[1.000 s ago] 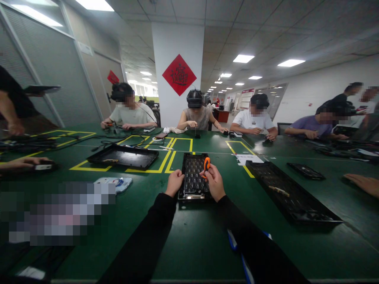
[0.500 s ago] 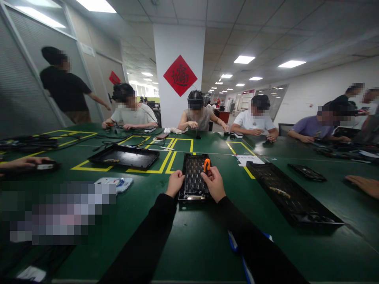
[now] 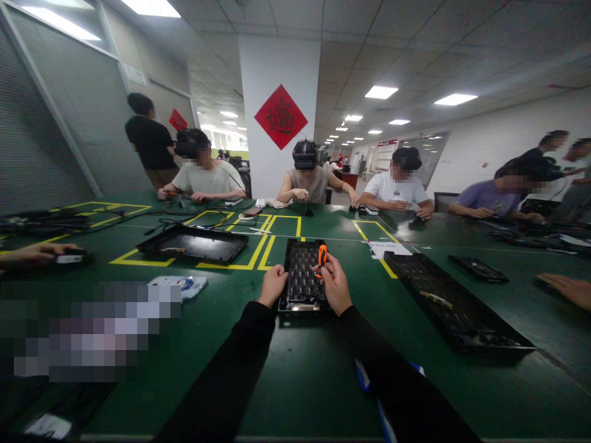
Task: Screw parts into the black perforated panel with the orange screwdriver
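Observation:
In front of me on the green table lies a black plastic casing (image 3: 300,271), its inside full of rows of small studs. A pale metallic strip (image 3: 303,307) runs along its near end. My left hand (image 3: 274,285) is closed at the casing's left edge, the thumb along the rim. My right hand (image 3: 336,284) grips a screwdriver (image 3: 322,257) with an orange and black handle over the right side of the casing. The handle leans slightly, and the fingers and casing hide its tip.
To the left is a wide black tray (image 3: 203,245); to the right, a long black casing (image 3: 457,301) with a yellowish strip inside. Blue-and-white tools (image 3: 363,375) lie partly under my right sleeve. Co-workers' hands (image 3: 566,289) rest at both sides, and several people sit opposite.
The screwdriver handle has tipped from near upright to a lean, and the fingers of my right hand have shifted around it. My left hand stays put. A person at the back left has walked rightward.

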Motion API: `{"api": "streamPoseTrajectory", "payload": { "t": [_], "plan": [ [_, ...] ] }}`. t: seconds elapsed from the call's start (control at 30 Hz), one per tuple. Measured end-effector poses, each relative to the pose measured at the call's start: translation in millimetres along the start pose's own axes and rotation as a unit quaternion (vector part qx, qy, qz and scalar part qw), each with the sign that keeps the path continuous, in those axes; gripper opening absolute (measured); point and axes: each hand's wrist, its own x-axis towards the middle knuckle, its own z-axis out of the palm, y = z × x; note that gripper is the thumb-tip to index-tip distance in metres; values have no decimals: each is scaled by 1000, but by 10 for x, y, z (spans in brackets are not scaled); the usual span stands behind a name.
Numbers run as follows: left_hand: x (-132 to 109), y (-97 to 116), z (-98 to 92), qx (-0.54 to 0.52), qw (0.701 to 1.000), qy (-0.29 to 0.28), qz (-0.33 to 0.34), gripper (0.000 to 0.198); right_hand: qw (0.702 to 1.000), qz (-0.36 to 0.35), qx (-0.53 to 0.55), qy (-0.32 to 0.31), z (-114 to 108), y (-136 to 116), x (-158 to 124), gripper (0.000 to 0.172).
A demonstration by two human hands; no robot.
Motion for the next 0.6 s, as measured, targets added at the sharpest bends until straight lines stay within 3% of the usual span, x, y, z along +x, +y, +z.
{"api": "streamPoseTrajectory", "payload": {
  "t": [0.33, 0.6],
  "plan": [
    [-6, 25, -9, -5, 1000, 1, -6, 25, 1000, -2, -23, -11, 18, 20, -10, 42],
    [-7, -3, 6, -10, 1000, 0, -4, 26, 989, -61, -131, 27, -17, 11, -3, 38]
  ]
}}
